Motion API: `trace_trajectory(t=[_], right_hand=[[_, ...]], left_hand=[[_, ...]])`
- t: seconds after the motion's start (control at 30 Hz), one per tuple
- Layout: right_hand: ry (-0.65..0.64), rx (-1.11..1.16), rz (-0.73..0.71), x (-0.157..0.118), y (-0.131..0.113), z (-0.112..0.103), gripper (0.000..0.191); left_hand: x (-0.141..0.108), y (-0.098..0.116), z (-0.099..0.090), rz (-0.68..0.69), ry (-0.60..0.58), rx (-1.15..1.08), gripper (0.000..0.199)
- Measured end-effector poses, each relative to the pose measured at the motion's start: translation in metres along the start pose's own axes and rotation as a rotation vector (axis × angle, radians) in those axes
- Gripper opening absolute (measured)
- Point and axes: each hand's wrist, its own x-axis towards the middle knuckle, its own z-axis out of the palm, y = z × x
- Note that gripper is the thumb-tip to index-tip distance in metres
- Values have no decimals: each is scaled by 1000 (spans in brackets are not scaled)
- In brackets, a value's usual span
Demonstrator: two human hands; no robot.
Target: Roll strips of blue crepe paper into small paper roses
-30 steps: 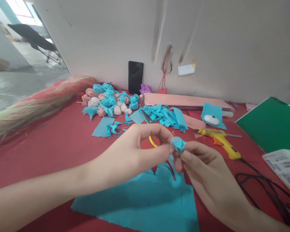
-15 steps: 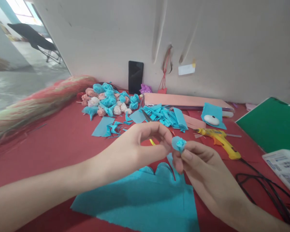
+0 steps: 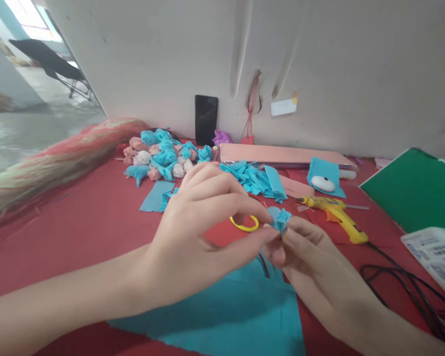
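Between the thumb and fingers of my right hand (image 3: 315,257) is the base of a small blue paper flower (image 3: 281,219). My left hand (image 3: 203,237) reaches across from the left, its index finger and thumb touching the flower's left side, with the other fingers raised and curved. Under both hands a large sheet of blue paper (image 3: 222,316) lies on the red table (image 3: 77,232). Behind my left hand shows the yellow handle of scissors (image 3: 249,227); their blades are hidden.
Blue, pink and white paper flowers (image 3: 166,153) are piled at the back left, beside blue paper strips (image 3: 246,177). A yellow glue gun (image 3: 337,215) with a black cable lies right. A phone (image 3: 206,120) leans on the wall. A green board (image 3: 415,193) stands far right.
My left hand has turned and spread its upper fingers, and its index finger and thumb have come onto the flower. More of the yellow scissors handle shows. The view has shifted slightly.
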Motion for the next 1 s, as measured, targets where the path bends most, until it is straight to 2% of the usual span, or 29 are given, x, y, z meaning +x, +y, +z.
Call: trace_trajectory(t=[0.17, 0.33, 0.4, 0.53, 0.83, 1.0], right_hand=[[-17, -21, -11, 0, 1, -1, 16], [-47, -28, -31, -1, 2, 0, 18], [-47, -32, -32, -1, 2, 0, 19], [-34, -38, -24, -1, 2, -1, 19], [-17, -5, 0, -1, 1, 0, 22], [-20, -20, -23, -1, 1, 2, 25]], left_hand=[[-1, 2, 1, -113, -30, -130, 8], [-1, 3, -1, -425, -146, -362, 8], [-1, 3, -2, -492, -181, -412, 11], [1, 1, -3, -492, -228, -430, 15], [6, 1, -10, -333, -230, -357, 9], [7, 0, -10, -457, -228, -416, 18]])
